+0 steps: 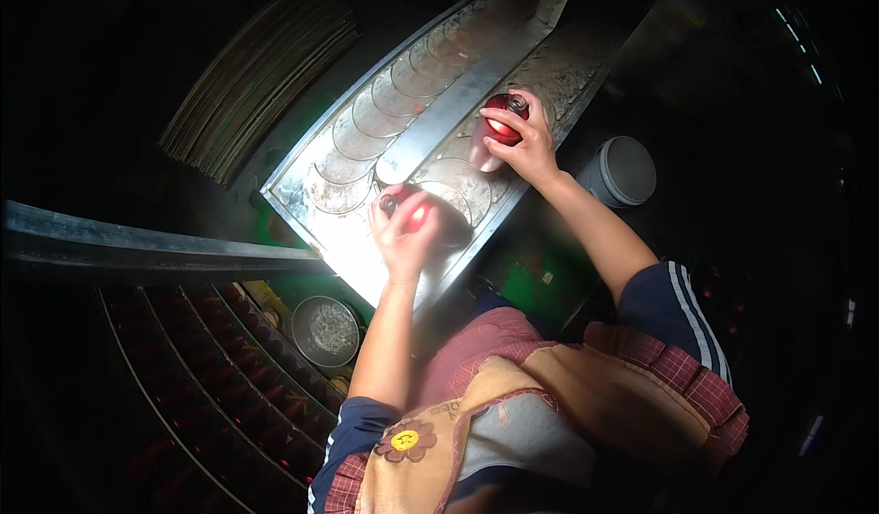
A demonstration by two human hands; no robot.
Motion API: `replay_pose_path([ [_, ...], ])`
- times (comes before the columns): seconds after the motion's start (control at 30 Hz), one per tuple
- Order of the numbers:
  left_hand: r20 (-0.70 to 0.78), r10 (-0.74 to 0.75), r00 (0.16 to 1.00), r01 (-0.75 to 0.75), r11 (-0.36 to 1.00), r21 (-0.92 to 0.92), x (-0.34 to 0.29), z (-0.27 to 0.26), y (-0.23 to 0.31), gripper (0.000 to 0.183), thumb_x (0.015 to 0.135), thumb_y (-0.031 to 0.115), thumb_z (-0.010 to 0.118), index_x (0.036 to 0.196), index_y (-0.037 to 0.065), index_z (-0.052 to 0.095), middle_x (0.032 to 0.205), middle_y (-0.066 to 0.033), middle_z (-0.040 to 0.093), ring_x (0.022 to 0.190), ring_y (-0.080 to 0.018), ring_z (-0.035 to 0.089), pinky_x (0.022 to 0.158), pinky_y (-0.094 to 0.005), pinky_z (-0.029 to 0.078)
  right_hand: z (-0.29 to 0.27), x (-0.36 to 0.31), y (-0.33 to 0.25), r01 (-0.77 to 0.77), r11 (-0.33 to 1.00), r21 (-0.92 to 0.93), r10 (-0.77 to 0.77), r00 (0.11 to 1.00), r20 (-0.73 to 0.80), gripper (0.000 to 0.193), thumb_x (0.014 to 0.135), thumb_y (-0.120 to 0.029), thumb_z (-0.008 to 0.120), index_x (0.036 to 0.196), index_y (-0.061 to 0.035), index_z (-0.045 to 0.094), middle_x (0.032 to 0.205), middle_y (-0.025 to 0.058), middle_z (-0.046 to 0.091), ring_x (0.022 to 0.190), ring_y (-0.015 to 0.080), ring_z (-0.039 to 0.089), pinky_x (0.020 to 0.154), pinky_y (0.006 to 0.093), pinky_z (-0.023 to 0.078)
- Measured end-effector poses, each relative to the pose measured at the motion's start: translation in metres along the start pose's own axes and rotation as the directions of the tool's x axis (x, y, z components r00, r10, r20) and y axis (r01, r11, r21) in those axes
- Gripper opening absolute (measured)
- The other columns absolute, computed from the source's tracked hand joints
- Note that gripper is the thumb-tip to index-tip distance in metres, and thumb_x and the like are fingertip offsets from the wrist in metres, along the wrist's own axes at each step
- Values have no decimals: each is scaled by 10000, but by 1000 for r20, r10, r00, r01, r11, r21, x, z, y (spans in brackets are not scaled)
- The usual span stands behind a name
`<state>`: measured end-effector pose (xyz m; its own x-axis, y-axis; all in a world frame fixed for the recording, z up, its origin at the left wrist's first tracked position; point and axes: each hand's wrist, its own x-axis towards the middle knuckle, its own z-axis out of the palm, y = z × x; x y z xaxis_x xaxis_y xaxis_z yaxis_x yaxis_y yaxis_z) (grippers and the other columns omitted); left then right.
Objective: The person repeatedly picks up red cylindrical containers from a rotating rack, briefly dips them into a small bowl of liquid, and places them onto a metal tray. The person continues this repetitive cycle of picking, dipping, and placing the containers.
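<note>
Each of my hands is closed round a shiny red bottle with a dark, narrow neck. My left hand (403, 238) grips one bottle (418, 216) over the brightly lit near end of a metal conveyor (325, 237). Fingers hide much of that bottle's body. Farther away and to the right, my right hand (528, 143) holds the second bottle (501, 129) above the conveyor's right lane, thumb and fingers round its sides. Its neck tilts up toward me. Whether either base touches the metal is hard to tell.
Overlapping curved plates (371, 129) line the conveyor's left lane. A white lidded bucket (630, 171) stands right of it, a round metal basin (326, 331) below left. Rows of dark red items (211, 367) fill the lower left under a metal rail (156, 244). Flat sheets (265, 75) are stacked far left.
</note>
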<state>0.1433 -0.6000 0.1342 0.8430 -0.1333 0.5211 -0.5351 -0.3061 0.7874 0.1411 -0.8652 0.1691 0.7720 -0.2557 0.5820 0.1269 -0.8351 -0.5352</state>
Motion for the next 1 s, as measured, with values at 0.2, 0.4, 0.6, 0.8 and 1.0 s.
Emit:
replay_pose_path([
  [0.2,138,179,974,-205,957,207,46,166,-3,313,660,146,780,967,203,751,1224,-89,564,1165,-352,475,980,-453,428,47,20,125,-153,974,-169,166,984,65,526,703,-185,790,1191,-348,678,1382,160,437,1245,396,438,1009,435,442],
  [0.4,173,58,983,-65,997,35,18,64,37,248,744,173,789,986,226,769,1391,-128,514,1285,-349,461,1070,-456,376,-18,26,69,-17,990,140,16,1000,6,407,907,-48,638,1311,-86,608,1482,185,402,1265,321,495,1066,423,402],
  [0.6,-689,36,724,441,744,502,-123,-282,119,225,780,53,737,1001,97,747,1168,-90,660,1092,-250,578,932,-353,470,48,-75,-177,-465,446,765,-380,676,632,355,863,92,571,1205,16,626,1327,163,517,1152,240,579,931,339,525],
  [0.8,-793,553,257,962,-69,264,-306,-554,284,400,842,134,722,1235,184,665,1464,-134,435,1365,-327,380,1115,-493,367,129,-122,-513,-284,289,914,-889,275,366,569,738,18,723,1291,-59,612,1364,139,498,1226,257,534,970,359,481],
  [1.0,-919,166,358,934,-89,347,-392,-643,296,553,837,217,732,1360,174,557,1537,-164,325,1398,-362,333,1119,-507,343,183,-207,-824,254,92,963,-985,166,51,675,780,-234,754,1404,-302,505,1479,232,348,1323,427,398,1076,477,400],
])
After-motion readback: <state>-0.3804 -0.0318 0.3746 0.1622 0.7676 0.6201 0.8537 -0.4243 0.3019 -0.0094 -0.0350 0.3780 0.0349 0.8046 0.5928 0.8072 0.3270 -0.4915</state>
